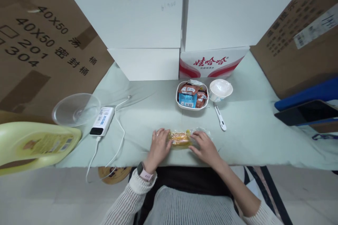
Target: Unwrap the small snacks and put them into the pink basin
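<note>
A yellow-orange snack in a clear plastic wrapper [180,138] lies flat on the cloth near the front edge of the table. My left hand [159,147] grips its left end, with the thumb and bent fingers at the wrapper's edge. At the other end my right hand [205,147] has its curled fingers on the loose clear plastic. Beyond the hands stands a white bowl [192,108] of brown and blue small packets. Beside it are a paper cup [220,90] and a white utility knife [219,116], which lies apart from both hands.
To the left, a white power bank [102,121] trails a white cable [122,126]. A clear plastic bowl [76,109] and a yellow jug [39,144] are farther left. White boxes [153,64] and brown cartons [31,52] wall the back and sides. A dark tablet-like object [306,111] is at right.
</note>
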Action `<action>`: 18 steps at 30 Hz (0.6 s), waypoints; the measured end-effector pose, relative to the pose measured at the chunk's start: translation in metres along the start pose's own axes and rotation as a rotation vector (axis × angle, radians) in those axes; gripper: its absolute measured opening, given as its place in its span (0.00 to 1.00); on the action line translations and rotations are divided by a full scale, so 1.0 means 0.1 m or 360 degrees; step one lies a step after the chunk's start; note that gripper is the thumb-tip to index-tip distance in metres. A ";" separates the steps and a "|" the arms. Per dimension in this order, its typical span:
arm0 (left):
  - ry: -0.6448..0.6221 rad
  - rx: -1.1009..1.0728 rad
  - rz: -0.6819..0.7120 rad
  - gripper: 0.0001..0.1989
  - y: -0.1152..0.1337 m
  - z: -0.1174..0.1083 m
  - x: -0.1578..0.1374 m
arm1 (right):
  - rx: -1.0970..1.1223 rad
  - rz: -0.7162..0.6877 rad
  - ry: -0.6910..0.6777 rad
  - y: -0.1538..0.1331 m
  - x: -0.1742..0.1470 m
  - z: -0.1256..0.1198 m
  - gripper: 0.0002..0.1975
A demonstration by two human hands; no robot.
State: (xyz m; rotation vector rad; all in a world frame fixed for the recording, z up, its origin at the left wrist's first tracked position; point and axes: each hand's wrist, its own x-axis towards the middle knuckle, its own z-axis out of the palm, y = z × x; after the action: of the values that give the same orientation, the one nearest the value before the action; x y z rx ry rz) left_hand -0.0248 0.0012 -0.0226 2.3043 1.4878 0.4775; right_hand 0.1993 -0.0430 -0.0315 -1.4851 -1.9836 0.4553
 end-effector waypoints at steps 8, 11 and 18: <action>-0.0005 0.0022 0.0146 0.08 0.24 -0.02 0.25 | 0.0091 0.0061 0.0338 0.11 0.05 -0.15 0.09; -0.0031 -0.0004 0.0267 0.06 0.30 -0.20 0.19 | 0.0223 -0.0085 0.0318 0.00 -0.05 -0.30 0.10; -0.0385 0.0155 0.0477 0.04 0.30 -0.51 -0.44 | 0.0330 -0.0232 -0.0413 -0.21 -0.38 -0.43 0.07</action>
State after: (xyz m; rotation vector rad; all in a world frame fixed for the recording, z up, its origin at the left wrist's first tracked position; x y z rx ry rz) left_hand -0.0415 -0.0446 0.0327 2.5691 1.0808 0.1942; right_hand 0.2187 -0.0896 0.0031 -1.1935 -2.1501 0.7975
